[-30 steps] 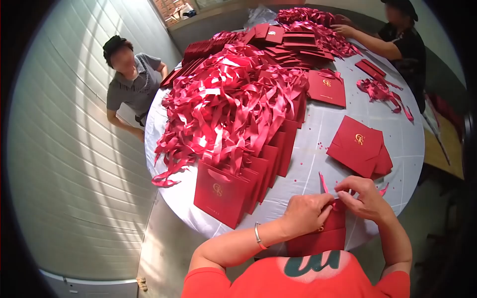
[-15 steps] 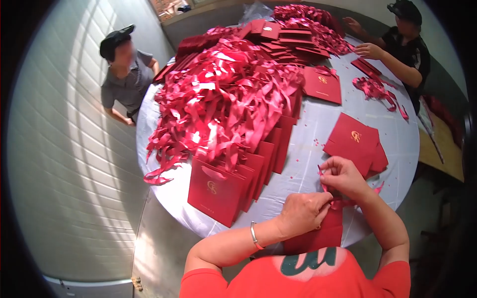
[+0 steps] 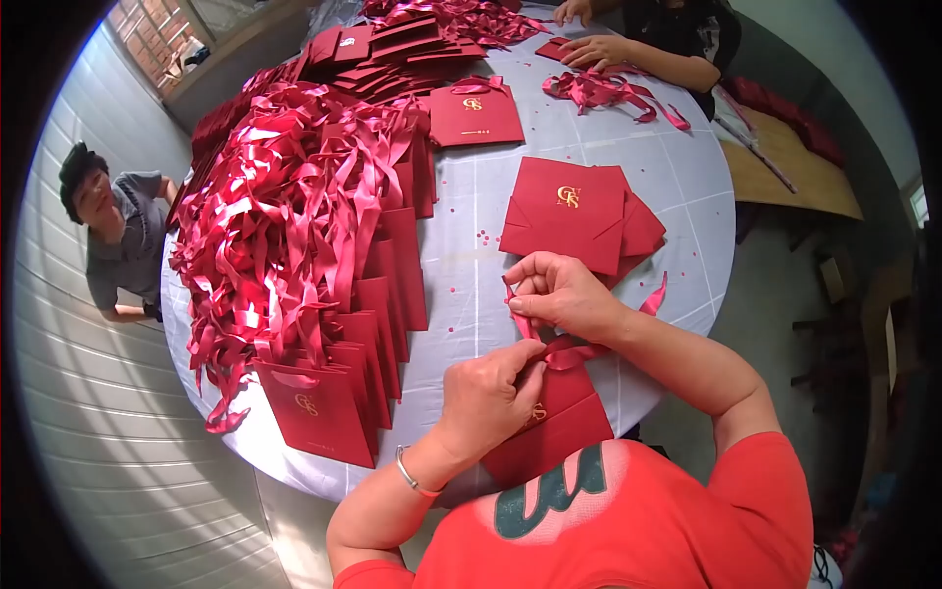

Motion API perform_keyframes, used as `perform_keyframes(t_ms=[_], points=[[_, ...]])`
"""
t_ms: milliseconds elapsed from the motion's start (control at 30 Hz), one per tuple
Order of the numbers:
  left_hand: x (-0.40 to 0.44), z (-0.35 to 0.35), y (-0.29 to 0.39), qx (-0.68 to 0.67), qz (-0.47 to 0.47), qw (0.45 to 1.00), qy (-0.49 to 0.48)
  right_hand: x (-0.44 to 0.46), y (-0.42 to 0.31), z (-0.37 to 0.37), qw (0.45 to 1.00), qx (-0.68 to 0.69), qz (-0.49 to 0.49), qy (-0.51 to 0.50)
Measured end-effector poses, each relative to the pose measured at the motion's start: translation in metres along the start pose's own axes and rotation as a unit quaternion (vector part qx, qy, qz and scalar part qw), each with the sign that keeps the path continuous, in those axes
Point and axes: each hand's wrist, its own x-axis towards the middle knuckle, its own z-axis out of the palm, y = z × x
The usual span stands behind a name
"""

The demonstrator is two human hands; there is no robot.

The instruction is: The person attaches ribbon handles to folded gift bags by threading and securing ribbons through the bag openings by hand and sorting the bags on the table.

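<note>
A red paper gift bag (image 3: 569, 417) with gold lettering lies flat at the table edge before me, partly covered by my left hand. My left hand (image 3: 491, 388), a bracelet at its wrist, is closed in a pinch at the ribbon by the bag's top edge. Just above it, my right hand (image 3: 564, 294) pinches one end of that pink-red ribbon (image 3: 579, 355) between thumb and fingers. The ribbon's other end sticks up right of my right wrist. Beyond my right hand, several flat red bags (image 3: 564, 211) lie overlapped.
Left of my hands stands a long row of red bags (image 3: 314, 417) under a heap of ribbon handles (image 3: 285, 216). A single bag (image 3: 476, 116) lies farther back. One co-worker's hand (image 3: 594, 51) is near loose ribbons (image 3: 613, 93); another person (image 3: 128, 231) stands at left.
My view has swung to the right, so the table and bags sit farther left and higher. Both hands remain over the same bag, pinching its ribbon.
</note>
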Motion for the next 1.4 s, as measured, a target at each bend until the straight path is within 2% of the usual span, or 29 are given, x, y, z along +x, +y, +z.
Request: perform_keyframes(t_ms=[233, 300, 467, 533, 633, 667, 833, 900, 933, 1000, 1167, 1200, 1233, 1300, 1333, 1400], points=[[-0.001, -0.003, 0.0, 0.006, 0.004, 1.0, 0.006, 0.005, 0.006, -0.001, 1.0, 0.016, -0.017, 0.005], [0.0, -0.002, 0.002, -0.005, 0.008, 1.0, 0.001, 0.007, 0.006, -0.002, 0.999, 0.011, -0.023, 0.037], [0.0, -0.001, -0.001, -0.013, -0.049, 0.999, -0.013, -0.013, -0.004, -0.005, 1.0, -0.022, -0.02, 0.004], [0.0, 0.0, -0.005, -0.021, -0.073, 0.997, -0.028, -0.03, -0.007, -0.016, 0.951, -0.276, -0.131, 0.044], [0.001, 0.001, -0.011, -0.039, -0.08, 0.996, -0.02, -0.062, -0.018, -0.032, 0.922, -0.368, -0.106, -0.057], [0.001, 0.002, -0.012, -0.048, -0.091, 0.994, -0.033, -0.066, -0.01, -0.037, 0.885, -0.417, -0.2, -0.058], [0.003, 0.003, -0.017, -0.05, -0.129, 0.988, -0.07, -0.075, -0.019, -0.043, 0.85, -0.479, -0.216, -0.05], [0.004, 0.002, -0.015, -0.052, -0.142, 0.985, -0.088, -0.079, -0.038, -0.033, 0.93, -0.366, -0.004, -0.034], [0.004, 0.002, -0.015, -0.051, -0.143, 0.985, -0.087, -0.08, -0.041, -0.029, 0.93, -0.366, -0.005, -0.037], [0.004, 0.002, -0.015, -0.044, -0.149, 0.984, -0.088, -0.083, -0.045, -0.022, 0.975, -0.213, -0.046, -0.038], [0.004, 0.006, -0.016, -0.026, -0.152, 0.985, -0.076, -0.092, -0.06, -0.017, 0.979, -0.089, -0.082, -0.167], [0.003, 0.008, -0.018, -0.029, -0.14, 0.988, -0.064, -0.093, -0.064, -0.016, 0.977, -0.019, -0.07, -0.199], [0.003, 0.008, -0.018, -0.027, -0.141, 0.988, -0.06, -0.092, -0.064, -0.015, 0.976, -0.021, -0.071, -0.203], [0.003, 0.008, -0.018, -0.024, -0.137, 0.988, -0.06, -0.091, -0.061, -0.013, 0.968, 0.132, -0.086, -0.197], [0.003, 0.007, -0.018, -0.025, -0.138, 0.988, -0.058, -0.089, -0.058, -0.012, 0.968, 0.131, -0.085, -0.199], [0.003, 0.006, -0.016, -0.008, -0.135, 0.988, -0.068, -0.084, -0.05, -0.008, 0.959, 0.061, -0.23, -0.156]])
